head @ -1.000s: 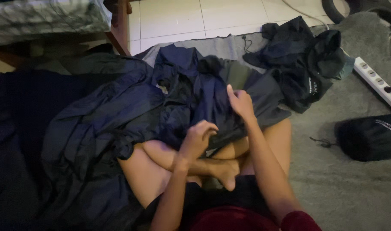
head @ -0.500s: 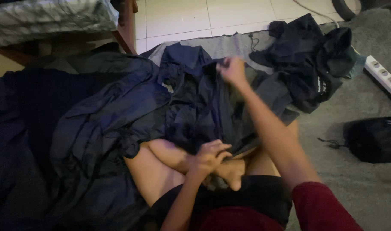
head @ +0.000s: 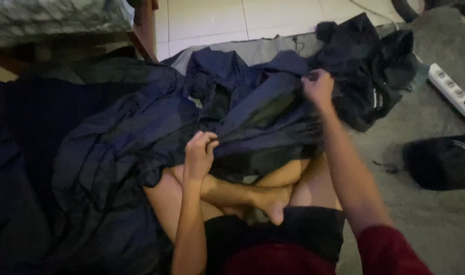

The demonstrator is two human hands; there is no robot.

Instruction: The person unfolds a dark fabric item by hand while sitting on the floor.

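Two bare hands grip one dark navy, thin and shiny garment [head: 252, 117], probably a rain jacket, that lies crumpled across the person's crossed legs and spreads away over the floor. The left hand [head: 198, 154] is closed in a fist on a fold of the cloth at its near edge, just above the knee. The right hand [head: 319, 87] is stretched farther out and pinches a raised edge of the same cloth, so that the stretch between the two hands is pulled up into a slanting ridge. The hands are well apart.

Beyond and to the right of the right hand lies a crumpled black garment [head: 367, 76], touching the navy one. Farther right, on the grey carpet [head: 436, 224], a white power strip [head: 454, 94] runs along the edge, and nearer the person a black pouch [head: 441, 162] lies apart from both hands. Left of the left hand more dark cloth is heaped.
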